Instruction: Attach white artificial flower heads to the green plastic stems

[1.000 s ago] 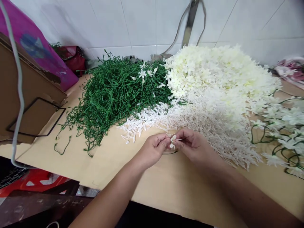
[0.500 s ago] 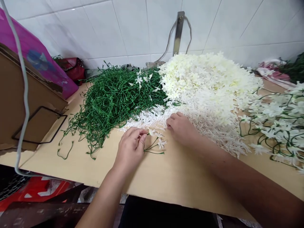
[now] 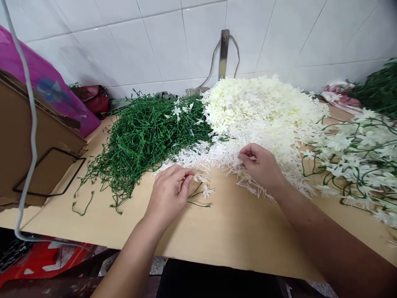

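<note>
On the tabletop (image 3: 235,236), the left hand (image 3: 170,190) is pinching a part-flowered spray (image 3: 207,191); the right hand (image 3: 261,163) is curling narrowly beside white stamens (image 3: 201,154), any hold unclear. Flowered sprays (image 3: 338,142) are lying rightward; bare stems (image 3: 149,128) are remaining.

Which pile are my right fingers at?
The pile of thin white strands, where the fingers of your right hand are; the cream flowers lie behind it, green stems to its left.

I can slide my right hand (image 3: 260,163) toward me over the tan board (image 3: 229,231); white flowers (image 3: 257,103) and green stems (image 3: 151,128) block the far side.
</note>
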Demonstrator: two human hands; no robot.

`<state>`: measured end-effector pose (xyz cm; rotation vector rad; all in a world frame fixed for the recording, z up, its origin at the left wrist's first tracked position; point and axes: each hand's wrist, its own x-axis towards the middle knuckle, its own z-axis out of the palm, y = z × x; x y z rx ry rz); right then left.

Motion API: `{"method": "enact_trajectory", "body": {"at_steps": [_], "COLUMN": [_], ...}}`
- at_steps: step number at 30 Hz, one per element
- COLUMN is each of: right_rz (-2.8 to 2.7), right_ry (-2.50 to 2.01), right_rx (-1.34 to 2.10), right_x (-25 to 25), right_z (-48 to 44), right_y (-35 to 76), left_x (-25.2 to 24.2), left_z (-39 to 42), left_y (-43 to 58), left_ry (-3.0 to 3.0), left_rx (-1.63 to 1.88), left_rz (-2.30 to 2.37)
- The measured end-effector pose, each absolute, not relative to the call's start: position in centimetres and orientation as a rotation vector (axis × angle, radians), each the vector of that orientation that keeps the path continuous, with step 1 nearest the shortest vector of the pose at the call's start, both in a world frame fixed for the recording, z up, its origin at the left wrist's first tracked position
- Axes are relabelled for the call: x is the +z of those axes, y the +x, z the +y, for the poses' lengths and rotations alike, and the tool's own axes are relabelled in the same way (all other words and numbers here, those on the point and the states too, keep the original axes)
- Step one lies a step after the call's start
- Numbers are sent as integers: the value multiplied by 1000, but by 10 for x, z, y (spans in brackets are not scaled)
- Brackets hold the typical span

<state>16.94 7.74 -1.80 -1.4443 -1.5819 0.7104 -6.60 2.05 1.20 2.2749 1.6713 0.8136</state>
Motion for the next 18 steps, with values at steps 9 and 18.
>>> {"method": "enact_trajectory", "body": {"at_steps": [9,18], "right_rz": [-1615,-1748], "right_ry": [-1250,-1124], "right_rx": [963,1119], "right_x": [2,6], "right_z": [51,28], "right_y": [189,180], "left_x": [26,23], "left_z": [21,35], "left_y": [-12,19], "left_ry": [2384,1963], "left_rx": [703,886], "left_rz": [1479,1270]}}
